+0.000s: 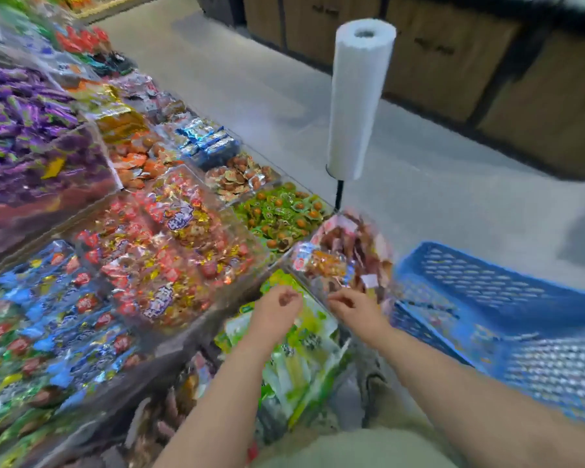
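Covering the surface [190, 336] at nine o'clock: candy bins [169, 251]. Grey floor [250, 79] at twelve, basket [487, 282] at three. Left grip [277, 304] pinches a brown snack [286, 298]; right grip [347, 304], cannot tell.

Basket [480, 288] right, snack bins [169, 251] left

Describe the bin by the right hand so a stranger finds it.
Find the tall white bag roll on its pole. Just below its base, left of the blue basket, a clear bin sits by the right hand. Unlike its green-wrapped neighbours, it holds reddish-brown packs.
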### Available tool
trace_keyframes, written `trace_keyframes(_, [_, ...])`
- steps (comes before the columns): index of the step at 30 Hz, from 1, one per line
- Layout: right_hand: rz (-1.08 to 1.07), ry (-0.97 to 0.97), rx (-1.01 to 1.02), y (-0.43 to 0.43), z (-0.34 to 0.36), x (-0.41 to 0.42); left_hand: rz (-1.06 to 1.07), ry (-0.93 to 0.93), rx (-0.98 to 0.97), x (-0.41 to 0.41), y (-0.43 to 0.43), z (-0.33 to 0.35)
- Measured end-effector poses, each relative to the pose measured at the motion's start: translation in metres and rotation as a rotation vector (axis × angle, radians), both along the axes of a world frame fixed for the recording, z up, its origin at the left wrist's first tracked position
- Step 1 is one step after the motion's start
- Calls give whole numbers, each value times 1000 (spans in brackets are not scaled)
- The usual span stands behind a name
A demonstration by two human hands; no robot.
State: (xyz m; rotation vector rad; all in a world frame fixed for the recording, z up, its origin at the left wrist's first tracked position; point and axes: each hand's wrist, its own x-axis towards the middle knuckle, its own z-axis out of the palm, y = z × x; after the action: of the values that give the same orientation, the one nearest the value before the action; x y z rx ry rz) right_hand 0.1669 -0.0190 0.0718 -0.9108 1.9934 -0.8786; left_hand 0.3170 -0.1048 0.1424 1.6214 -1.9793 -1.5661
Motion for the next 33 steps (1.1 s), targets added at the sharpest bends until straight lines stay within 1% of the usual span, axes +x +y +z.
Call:
trace_keyframes(2, [-137, -35, 170, 56, -18, -13, 3, -20, 356, -19, 27, -19])
trace_keyframes(4, [-255, -96, 322, 111, -36, -20, 78, 15, 705, -28, 52, -36])
trace_keyframes(5, [-332, -138, 374, 139, -41, -21, 113, 24, 814, -30, 63, -48])
trace_keyframes(6, [-428, -182, 396, 166, -45, -21, 114, -11, 858, -32, 74, -60])
trace_keyframes(7, [-521, -217, 411, 190, -46, -19, 91, -84, 858, -35, 84, -71])
trace_keyframes(9, [-648, -237, 446, 234, -48, -19, -40, -270, 779, -39, 102, -90])
trace_keyframes(12, [-711, -355, 593, 283, -54, -16, -329, -549, 663, -49, 122, -105])
trace_keyframes(14, [-725, -405, 702, 304, -55, -17, -447, -633, 618, -65, 134, -107])
trace_keyframes(15, [-733, -439, 710, 310, -53, -22, -486, -650, 591, -76, 140, -106])
trace_keyframes(17, [-660, -475, 701, 313, -47, -37, -529, -656, 537, -103, 150, -101])
trace_keyframes(20, [-521, -436, 651, 307, -31, -73, -607, -600, 446, -144, 161, -98])
trace_keyframes(23, [-543, -430, 559, 301, -23, -107, -687, -539, 337, -171, 169, -98])
trace_keyframes(25, [-568, -459, 500, 297, -18, -125, -707, -529, 302, -181, 174, -101])
trace_keyframes(28, [-621, -518, 476, 291, -20, -145, -639, -499, 378, -191, 177, -104])
trace_keyframes(33, [-664, -542, 544, 278, -38, -173, -485, -525, 455, -238, 145, -105])
